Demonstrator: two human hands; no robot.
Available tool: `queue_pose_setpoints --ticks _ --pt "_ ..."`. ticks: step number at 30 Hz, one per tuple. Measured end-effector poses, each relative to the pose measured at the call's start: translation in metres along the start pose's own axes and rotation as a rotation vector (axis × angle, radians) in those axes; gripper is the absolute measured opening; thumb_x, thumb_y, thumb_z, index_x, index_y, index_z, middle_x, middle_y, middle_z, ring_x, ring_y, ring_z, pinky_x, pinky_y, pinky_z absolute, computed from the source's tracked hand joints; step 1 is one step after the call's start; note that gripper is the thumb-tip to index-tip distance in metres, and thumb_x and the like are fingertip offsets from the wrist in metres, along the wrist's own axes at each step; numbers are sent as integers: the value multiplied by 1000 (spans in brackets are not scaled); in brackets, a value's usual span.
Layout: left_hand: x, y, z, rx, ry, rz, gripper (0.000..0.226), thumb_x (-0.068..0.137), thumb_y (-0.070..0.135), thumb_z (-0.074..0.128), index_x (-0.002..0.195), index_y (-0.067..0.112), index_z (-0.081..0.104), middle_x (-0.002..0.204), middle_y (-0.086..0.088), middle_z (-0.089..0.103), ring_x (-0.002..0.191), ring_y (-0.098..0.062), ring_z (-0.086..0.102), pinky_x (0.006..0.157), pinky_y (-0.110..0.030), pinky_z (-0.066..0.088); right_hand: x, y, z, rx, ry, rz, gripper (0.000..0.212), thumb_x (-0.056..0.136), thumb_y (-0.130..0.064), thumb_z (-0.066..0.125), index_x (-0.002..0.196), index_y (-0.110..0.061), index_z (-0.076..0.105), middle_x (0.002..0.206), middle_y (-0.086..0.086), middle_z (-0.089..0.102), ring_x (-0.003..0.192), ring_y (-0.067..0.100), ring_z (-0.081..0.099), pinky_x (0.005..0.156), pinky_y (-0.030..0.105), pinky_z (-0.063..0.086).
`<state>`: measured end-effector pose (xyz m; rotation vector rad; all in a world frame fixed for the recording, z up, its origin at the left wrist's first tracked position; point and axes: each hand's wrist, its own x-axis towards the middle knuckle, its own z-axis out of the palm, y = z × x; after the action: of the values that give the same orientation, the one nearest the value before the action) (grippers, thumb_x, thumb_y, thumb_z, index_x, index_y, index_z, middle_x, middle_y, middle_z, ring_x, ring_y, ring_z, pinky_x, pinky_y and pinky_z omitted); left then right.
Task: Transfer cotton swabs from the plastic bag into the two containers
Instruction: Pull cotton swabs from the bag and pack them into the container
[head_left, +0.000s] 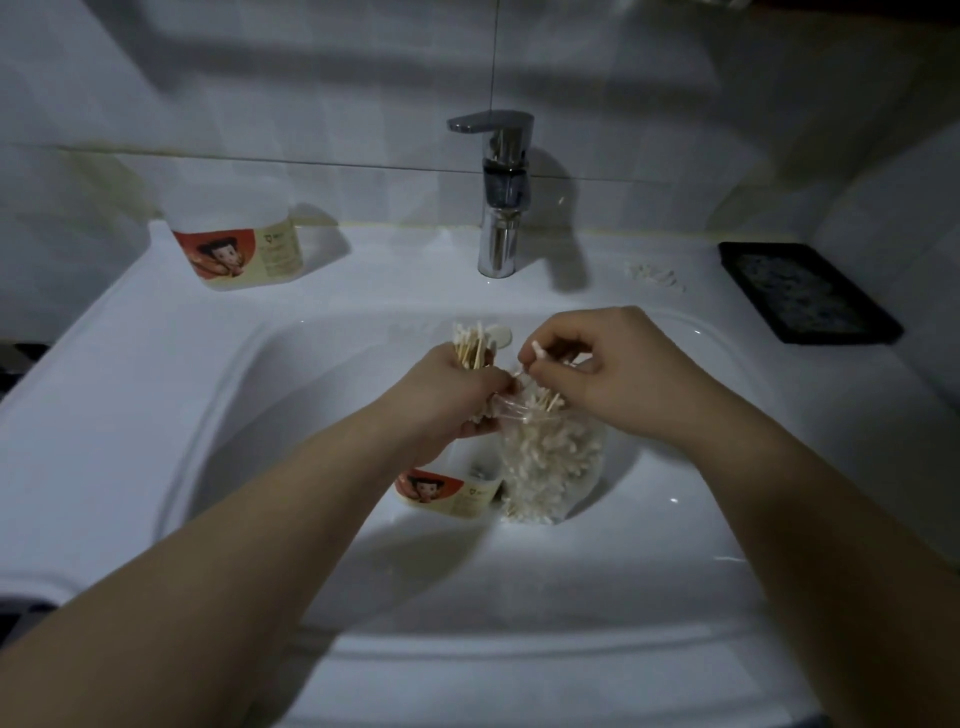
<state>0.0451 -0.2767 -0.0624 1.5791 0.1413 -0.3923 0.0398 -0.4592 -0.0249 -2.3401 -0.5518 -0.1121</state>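
- Sink (130, 364): white glazed ceramic, a rounded-rectangle basin with a smooth, glossy surface, directly in front of the faucet (501, 208), which is a chromed upright mixer.
- Black tray (808, 293): flat and rectangular with a raised rim, on the ledge well to the right of the faucet.
- Ledge container (239, 249): translucent plastic tub with a cream and orange label, standing upright well to the left of the faucet.
- Plastic bag (550, 462): clear, crinkled film packed with white-tipped cotton swabs, in the basin in front of the faucet, mouth upward just beneath both hands.
- Basin container (452, 493): same label, touching the bag's left side and partly hidden under the left wrist.
- Left hand (452, 395): fingers clenched round a bundle of swabs (470, 345) with wooden stems, their tips fanning toward the faucet. The fingertips meet the bag mouth.
- Right hand (613, 374): thumb and forefinger pinch a single swab (535, 353) above the bag mouth, with the other fingers curled.
- Loose swabs (654, 275): a small scatter on the ledge to the right of the faucet.
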Motion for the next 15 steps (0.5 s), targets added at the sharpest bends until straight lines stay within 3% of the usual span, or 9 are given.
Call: queue_pose_setpoints --ticks 4,6,9,12,15 --pt "1 1 -1 -12 -4 1 19 92 2 64 111 3 65 91 -15 67 78 -21 68 63 -25 58 0 1 4 107 77 12 10 88 -16 76 93 -25 79 86 -14 75 85 5 69 81 35 59" --pt "0 1 0 -9 -7 1 17 92 1 64 109 4 66 85 -12 68 70 -17 69 59 -23 56 1 2 5 118 64 17 10 88 -18 77 95 -25 79 88 -12 75 86 6 69 83 37 59" --pt "0 1 1 -22 22 24 18 93 1 63 109 9 65 75 -6 67 62 -13 67 58 -24 56 0 3 2 4 -114 41 12 91 -24 74 100 -31 78 91 -13 74 87 5 68 83 36 57" --pt "2 3 1 -56 134 96 10 94 -2 60 93 6 65 70 -6 68 60 -16 59 60 -25 58 -3 1 -4 -166 -357 116 35 90 -18 68 115 -42 72 113 -17 70 101 2 65 93 28 54" --pt "4 5 -3 -143 178 177 14 98 -1 55 92 10 61 64 4 69 56 -12 53 61 -26 55 -2 1 -8 -222 -462 136 49 84 -10 65 124 -39 69 125 -13 66 114 7 61 100 28 49"
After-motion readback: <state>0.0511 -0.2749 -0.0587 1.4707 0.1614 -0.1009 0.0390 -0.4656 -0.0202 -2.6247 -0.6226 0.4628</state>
